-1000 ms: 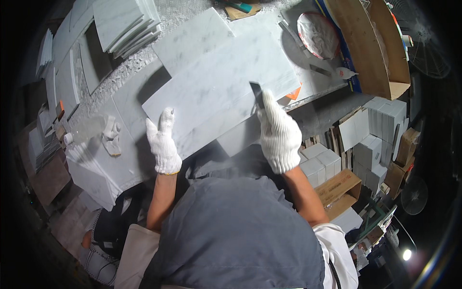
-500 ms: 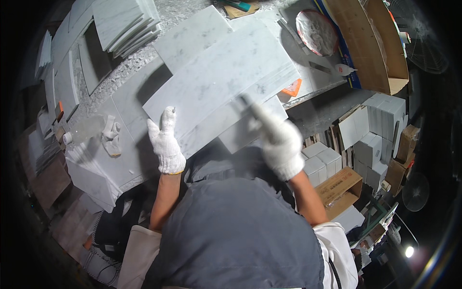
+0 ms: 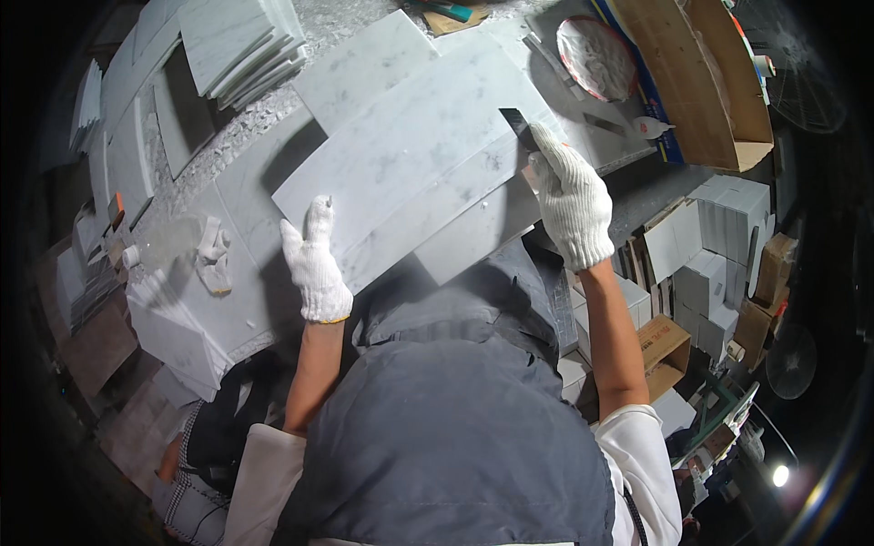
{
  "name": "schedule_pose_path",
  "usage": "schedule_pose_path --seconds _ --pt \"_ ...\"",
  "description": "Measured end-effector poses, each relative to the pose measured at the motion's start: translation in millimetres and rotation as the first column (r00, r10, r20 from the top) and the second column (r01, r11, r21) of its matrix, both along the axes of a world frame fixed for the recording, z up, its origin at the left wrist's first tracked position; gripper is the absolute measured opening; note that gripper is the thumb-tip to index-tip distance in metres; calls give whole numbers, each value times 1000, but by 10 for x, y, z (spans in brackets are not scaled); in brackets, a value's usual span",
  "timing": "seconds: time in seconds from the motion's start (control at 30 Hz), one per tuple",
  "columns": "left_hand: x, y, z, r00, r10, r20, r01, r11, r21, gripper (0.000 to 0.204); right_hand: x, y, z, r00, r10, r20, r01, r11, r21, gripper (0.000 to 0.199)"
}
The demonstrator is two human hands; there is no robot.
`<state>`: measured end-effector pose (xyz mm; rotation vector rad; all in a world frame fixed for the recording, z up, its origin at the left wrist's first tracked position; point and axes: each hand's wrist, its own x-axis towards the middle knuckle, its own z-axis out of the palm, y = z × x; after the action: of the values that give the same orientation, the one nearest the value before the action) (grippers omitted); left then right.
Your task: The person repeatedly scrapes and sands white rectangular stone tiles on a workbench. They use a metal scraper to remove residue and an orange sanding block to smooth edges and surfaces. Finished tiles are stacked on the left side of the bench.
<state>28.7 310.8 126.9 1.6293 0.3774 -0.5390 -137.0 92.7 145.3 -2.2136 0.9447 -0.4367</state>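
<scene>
A long white marble tile (image 3: 410, 136) with grey veining lies slantwise in front of me, over other tiles. My left hand (image 3: 317, 264), in a white knit glove, grips its left end, thumb on the top face and the other fingers at the edge. My right hand (image 3: 574, 200), gloved too, is closed around a scraper with a dark flat blade (image 3: 519, 127). That blade is over the tile's right end; its handle is hidden in the glove. Below the long tile, a smaller marble piece (image 3: 473, 232) sticks out toward me.
A stack of marble tiles (image 3: 241, 45) stands at the far left. Nearer, a clear bottle (image 3: 168, 244) and a crumpled white item (image 3: 212, 255) lie left of my hand. At the right are a round red-rimmed container (image 3: 596, 56), a white squeeze bottle (image 3: 651, 127) and a cardboard box (image 3: 692, 91).
My right hand has moved up and to the right with the scraper, from the tile's near edge to its right end. The left hand has barely moved.
</scene>
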Motion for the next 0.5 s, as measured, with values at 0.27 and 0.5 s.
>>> schedule_pose_path --seconds 0.27,0.5 --pt "26 6 -30 999 5 46 -9 997 75 98 -150 867 147 758 592 -275 -532 804 264 41" --pt "-11 188 -113 851 -321 415 213 934 286 93 -98 43 192 983 -156 95 120 943 309 57"
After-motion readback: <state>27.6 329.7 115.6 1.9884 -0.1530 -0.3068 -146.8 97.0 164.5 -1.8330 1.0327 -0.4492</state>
